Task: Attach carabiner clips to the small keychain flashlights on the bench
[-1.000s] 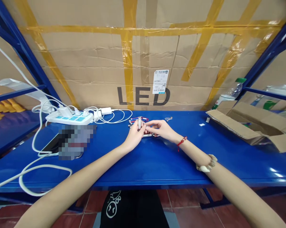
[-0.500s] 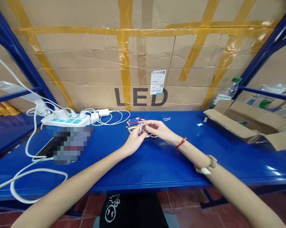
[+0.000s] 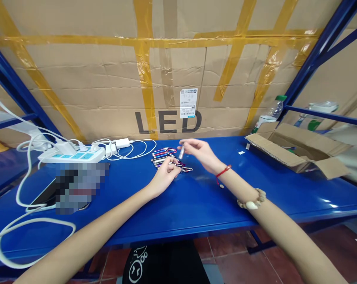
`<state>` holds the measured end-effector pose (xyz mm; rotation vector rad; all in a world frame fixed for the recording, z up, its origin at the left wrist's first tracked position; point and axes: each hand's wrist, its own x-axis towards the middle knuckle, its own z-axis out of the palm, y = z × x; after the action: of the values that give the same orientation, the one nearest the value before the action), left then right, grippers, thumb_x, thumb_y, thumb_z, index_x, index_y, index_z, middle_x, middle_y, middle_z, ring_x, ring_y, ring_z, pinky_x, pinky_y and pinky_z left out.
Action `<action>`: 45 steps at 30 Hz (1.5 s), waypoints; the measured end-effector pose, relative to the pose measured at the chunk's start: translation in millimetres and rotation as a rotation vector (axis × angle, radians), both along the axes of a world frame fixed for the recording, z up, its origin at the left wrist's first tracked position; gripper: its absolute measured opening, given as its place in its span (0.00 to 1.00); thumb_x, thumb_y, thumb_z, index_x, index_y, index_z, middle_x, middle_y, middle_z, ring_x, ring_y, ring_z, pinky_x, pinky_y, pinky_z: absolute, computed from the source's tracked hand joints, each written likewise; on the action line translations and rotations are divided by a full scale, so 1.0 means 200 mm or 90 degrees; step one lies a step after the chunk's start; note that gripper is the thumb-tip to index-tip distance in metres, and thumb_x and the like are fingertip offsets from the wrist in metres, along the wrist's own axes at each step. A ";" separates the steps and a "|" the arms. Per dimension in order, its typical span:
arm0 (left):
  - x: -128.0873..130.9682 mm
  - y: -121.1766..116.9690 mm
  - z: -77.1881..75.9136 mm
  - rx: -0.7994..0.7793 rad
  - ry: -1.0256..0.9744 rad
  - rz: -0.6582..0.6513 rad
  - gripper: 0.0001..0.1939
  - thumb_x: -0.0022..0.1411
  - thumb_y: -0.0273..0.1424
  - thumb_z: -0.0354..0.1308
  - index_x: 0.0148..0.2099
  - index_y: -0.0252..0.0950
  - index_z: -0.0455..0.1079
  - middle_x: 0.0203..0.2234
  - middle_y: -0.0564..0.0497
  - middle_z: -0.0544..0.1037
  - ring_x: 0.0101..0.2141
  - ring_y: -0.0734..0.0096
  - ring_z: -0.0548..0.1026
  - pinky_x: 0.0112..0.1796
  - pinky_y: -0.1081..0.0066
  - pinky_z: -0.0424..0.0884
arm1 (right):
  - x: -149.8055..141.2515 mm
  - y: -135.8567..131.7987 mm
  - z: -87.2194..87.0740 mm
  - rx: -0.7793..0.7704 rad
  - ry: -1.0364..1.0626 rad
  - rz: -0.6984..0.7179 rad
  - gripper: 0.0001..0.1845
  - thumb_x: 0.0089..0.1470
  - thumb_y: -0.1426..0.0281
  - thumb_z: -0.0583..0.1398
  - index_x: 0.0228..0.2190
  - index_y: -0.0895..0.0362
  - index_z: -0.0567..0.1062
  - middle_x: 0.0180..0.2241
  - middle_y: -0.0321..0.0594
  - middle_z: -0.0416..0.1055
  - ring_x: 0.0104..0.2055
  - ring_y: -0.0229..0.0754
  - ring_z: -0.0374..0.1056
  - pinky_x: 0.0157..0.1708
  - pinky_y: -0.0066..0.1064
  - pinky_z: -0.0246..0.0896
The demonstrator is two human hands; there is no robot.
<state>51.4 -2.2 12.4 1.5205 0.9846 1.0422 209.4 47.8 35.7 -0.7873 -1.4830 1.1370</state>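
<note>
My right hand [image 3: 202, 156] is raised a little over the blue table, its thumb and fingers pinched on a short silver metal tube [image 3: 181, 152], blurred by motion. To its left, my left hand [image 3: 164, 174] rests low at the pile with its fingers curled together; what they hold, if anything, is hidden. Under and behind the fingers lies a row of slim metal tubes [image 3: 159, 154] in red, blue and silver, with small clips at their right ends. One silver clip [image 3: 186, 169] shows between the two hands.
A white power strip [image 3: 74, 156] with plugs and looped cables stands at the left, behind a dark blurred-out object [image 3: 77, 189]. An open cardboard box [image 3: 297, 152] and a plastic bottle [image 3: 269, 114] are at the right. A large taped carton [image 3: 107, 86] walls off the back.
My hands have come apart. The right one has moved right with the silver tube, while the left one has lowered to the pile. The view has shifted slightly to the right.
</note>
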 end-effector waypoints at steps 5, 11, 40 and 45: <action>0.00 -0.02 0.02 -0.004 0.030 0.002 0.08 0.55 0.32 0.52 0.35 0.37 0.56 0.14 0.62 0.62 0.18 0.80 0.57 0.23 0.75 0.51 | 0.24 0.15 0.04 0.027 -0.097 -0.265 0.22 0.45 0.56 0.64 0.37 0.59 0.77 0.35 0.43 0.76 0.32 0.40 0.73 0.31 0.31 0.67; 0.00 -0.01 0.02 0.018 0.032 0.000 0.06 0.55 0.30 0.50 0.35 0.37 0.56 0.14 0.62 0.61 0.19 0.80 0.57 0.24 0.75 0.52 | 0.46 0.26 -0.05 0.011 -0.583 -0.400 0.13 0.50 0.65 0.60 0.35 0.58 0.79 0.25 0.40 0.76 0.27 0.39 0.71 0.35 0.31 0.65; 0.00 -0.01 0.01 0.034 0.008 -0.009 0.06 0.54 0.32 0.50 0.34 0.37 0.57 0.15 0.62 0.61 0.18 0.80 0.57 0.24 0.75 0.52 | 0.56 0.38 -0.20 0.011 -0.745 -0.362 0.14 0.46 0.69 0.62 0.38 0.54 0.79 0.40 0.39 0.77 0.44 0.43 0.71 0.45 0.31 0.65; 0.00 -0.01 0.00 0.031 0.017 -0.019 0.06 0.54 0.33 0.51 0.34 0.37 0.57 0.14 0.62 0.61 0.18 0.79 0.57 0.24 0.75 0.52 | 0.55 0.37 -0.19 0.015 -0.731 -0.352 0.13 0.46 0.71 0.61 0.37 0.55 0.79 0.39 0.39 0.77 0.43 0.41 0.71 0.43 0.29 0.65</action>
<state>51.0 -3.3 12.3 1.5879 0.9582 1.0334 318.7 120.8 -2.5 -1.8676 -1.9442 0.1724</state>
